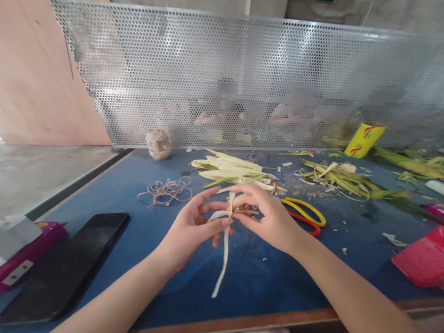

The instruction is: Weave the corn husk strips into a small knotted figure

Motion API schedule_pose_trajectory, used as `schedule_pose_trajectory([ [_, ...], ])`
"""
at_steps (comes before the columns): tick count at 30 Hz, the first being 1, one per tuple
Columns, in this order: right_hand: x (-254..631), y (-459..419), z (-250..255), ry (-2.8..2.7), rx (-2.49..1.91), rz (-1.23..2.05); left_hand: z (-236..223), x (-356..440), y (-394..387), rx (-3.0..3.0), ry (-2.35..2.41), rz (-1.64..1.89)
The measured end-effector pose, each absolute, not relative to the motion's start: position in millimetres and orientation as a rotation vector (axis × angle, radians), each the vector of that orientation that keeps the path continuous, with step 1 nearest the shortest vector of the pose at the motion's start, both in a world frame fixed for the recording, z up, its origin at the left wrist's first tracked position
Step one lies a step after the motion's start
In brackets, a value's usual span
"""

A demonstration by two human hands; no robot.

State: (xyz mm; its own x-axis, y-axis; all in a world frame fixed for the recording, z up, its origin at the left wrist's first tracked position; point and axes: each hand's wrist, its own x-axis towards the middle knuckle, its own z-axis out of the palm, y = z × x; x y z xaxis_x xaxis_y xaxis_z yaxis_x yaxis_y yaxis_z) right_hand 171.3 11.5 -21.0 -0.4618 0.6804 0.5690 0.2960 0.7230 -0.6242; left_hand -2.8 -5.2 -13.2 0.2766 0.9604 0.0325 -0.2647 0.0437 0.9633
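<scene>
Pale strips of plant husk [225,258] cross each other between my hands, above the blue table. One strip hangs down toward the table's front edge; shorter ends stick out to the sides and up. My left hand [195,222] pinches the crossing with thumb and fingers. From the other side, my right hand [266,217] grips the strips close to the same crossing, its fingertips near the left ones. Just beyond the hands lies a pile of pale green husks [233,169]. Scissors with yellow and red handles [309,211] lie by my right wrist, their blades hidden.
On the left are a tangle of twine [166,189], a black phone [70,267] and a purple box [6,265]. A perforated metal screen [201,68] borders the far side, near a wrapped roll [158,144] and a yellow tube [365,140]. A red box [432,257] sits right.
</scene>
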Motion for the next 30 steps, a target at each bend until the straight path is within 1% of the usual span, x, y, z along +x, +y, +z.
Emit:
schedule_pose_trajectory([
  [4,169.7,8.8,-19.5,-2.084,-0.688,0.597,-13.6,-1.8,-5.3,1.205,0.804,1.193],
  [8,167.4,8.2,-16.0,-1.965,-0.697,0.672,-12.6,-1.5,-6.1,1.201,0.82,1.201],
  [16,163.2,11.9,-19.4,-1.695,-0.807,1.0,-12.6,0.5,-5.2,1.161,0.819,1.099],
  [26,163.7,11.5,-15.5,-1.545,-0.78,1.18,-14.4,1.0,-4.9,1.165,0.8,1.082],
  [28,165.5,13.3,-15.8,-1.544,-0.779,1.228,-13.2,-0.4,-4.0,1.129,0.842,1.106],
  [30,167.4,15.8,-16.3,-1.567,-0.804,1.208,-11.5,-1.9,-3.1,1.075,0.858,1.15],
])
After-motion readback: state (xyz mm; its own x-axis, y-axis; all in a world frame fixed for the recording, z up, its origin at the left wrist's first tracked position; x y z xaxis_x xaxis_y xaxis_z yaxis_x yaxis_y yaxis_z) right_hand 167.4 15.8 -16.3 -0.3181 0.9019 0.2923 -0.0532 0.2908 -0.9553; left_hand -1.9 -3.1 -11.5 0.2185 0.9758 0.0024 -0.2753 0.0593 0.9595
